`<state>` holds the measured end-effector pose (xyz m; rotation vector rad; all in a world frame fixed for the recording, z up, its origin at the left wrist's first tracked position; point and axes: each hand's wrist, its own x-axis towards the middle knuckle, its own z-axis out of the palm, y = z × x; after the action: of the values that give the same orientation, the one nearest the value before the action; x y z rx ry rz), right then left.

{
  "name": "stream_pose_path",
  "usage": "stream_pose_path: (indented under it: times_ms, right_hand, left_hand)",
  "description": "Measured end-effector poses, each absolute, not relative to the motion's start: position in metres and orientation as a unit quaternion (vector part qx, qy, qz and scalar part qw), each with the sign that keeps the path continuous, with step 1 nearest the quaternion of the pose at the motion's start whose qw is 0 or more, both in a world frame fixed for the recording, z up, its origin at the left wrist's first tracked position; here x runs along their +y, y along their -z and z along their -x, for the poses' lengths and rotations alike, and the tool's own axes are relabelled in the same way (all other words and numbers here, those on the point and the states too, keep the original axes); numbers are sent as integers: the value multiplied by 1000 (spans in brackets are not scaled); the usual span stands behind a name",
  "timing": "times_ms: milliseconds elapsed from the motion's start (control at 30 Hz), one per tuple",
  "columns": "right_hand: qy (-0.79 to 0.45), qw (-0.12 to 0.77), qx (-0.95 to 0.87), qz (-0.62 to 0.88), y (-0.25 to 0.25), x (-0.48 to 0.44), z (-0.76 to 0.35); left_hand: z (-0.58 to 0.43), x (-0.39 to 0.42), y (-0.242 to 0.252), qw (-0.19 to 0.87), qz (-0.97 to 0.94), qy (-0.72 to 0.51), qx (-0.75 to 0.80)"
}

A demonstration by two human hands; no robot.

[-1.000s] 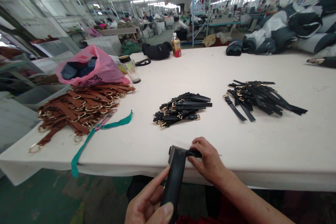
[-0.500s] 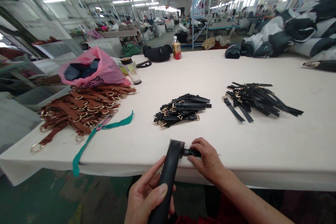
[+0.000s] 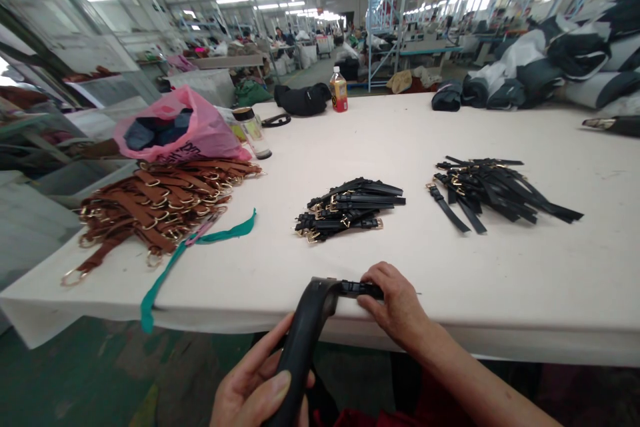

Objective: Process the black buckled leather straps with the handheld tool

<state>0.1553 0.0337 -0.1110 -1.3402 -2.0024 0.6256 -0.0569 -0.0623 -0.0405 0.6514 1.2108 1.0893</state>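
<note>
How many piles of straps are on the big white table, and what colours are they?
Black strap piles: 2, the middle pile and the right pile
Brown strap piles: 1, the brown pile by the pink bag
Total: 3 piles
One more black strap lies at the table edge, under the right hand; the left hand holds a black tool.

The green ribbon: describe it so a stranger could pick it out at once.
Start at the big white table and go to its near left corner, where the heap of brown straps lies. The green ribbon runs from beside that heap and hangs over the front edge. It is the only green, flat, buckle-free strip; the straps near it are brown or black.
</note>
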Motion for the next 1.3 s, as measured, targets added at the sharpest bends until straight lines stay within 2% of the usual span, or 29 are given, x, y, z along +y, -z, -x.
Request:
stream_pose_path:
  times_ms: [267, 800, 1300]
  right_hand:
    - [-193, 215, -804, 520, 97, 41, -144]
    - [-265, 220, -769, 538, 99, 40, -149]
    - [-225, 186, -799, 526, 102, 40, -144]
  left_hand:
    - [63, -62, 47, 654, -280, -485, 509]
    - [67, -64, 61, 676, -268, -512, 458]
    - [65, -65, 59, 667, -253, -517, 474]
